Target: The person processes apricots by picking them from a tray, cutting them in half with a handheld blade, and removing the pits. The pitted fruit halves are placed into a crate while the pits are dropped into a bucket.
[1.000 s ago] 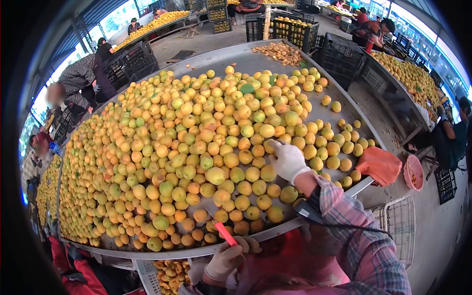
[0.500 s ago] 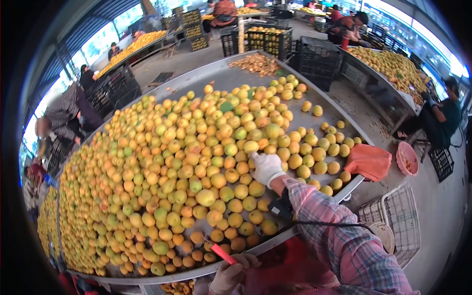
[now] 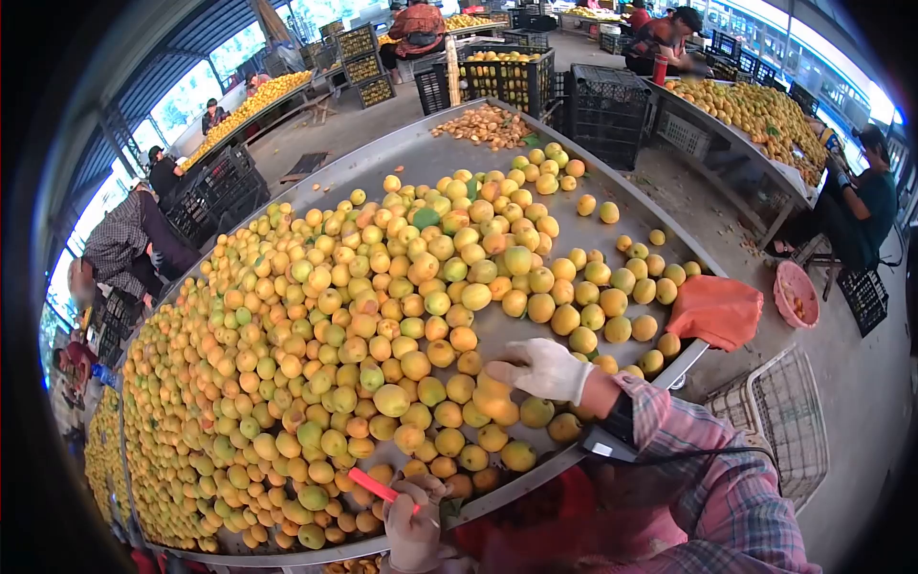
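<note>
Resting right hand (image 3: 547, 369) on apricots (image 3: 391, 400)

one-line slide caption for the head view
Gloved right hand spread over yellow-orange fruit heaped on a metal table, left hand gripping a red-handled tool.

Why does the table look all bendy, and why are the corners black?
Head view: a wide lens curves the edge of the metal table and leaves black corners; daylight glares white at the windows, upper right; the gloved right hand over the yellow fruit looks slightly smeared, the left hand holding a red tool sits at the bottom edge.
</note>
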A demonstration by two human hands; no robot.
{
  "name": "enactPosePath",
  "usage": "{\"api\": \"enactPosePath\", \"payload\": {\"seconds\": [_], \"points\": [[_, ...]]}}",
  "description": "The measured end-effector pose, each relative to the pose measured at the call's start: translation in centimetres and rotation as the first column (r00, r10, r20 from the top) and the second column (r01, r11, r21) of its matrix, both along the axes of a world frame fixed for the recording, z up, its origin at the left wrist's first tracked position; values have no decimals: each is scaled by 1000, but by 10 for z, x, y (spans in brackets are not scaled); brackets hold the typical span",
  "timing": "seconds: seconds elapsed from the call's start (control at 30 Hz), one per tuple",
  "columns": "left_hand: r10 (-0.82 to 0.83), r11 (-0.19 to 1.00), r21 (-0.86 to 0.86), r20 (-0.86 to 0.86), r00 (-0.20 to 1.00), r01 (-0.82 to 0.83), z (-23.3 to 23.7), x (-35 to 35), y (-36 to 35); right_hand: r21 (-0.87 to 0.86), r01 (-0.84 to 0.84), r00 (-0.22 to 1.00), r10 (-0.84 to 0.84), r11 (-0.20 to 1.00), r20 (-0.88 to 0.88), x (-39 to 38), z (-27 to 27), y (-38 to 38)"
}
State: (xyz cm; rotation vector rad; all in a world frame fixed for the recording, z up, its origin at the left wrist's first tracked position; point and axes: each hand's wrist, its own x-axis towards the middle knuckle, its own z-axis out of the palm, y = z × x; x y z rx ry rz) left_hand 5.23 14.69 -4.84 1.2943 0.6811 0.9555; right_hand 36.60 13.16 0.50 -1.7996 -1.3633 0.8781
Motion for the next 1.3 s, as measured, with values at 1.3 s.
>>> {"api": "enactPosePath", "payload": {"seconds": [1.3], "points": [[18, 870, -492, 6, 1000, -12, 15, 16, 3, -2, 346, 485, -177, 938, 856, 55, -47, 111]]}}
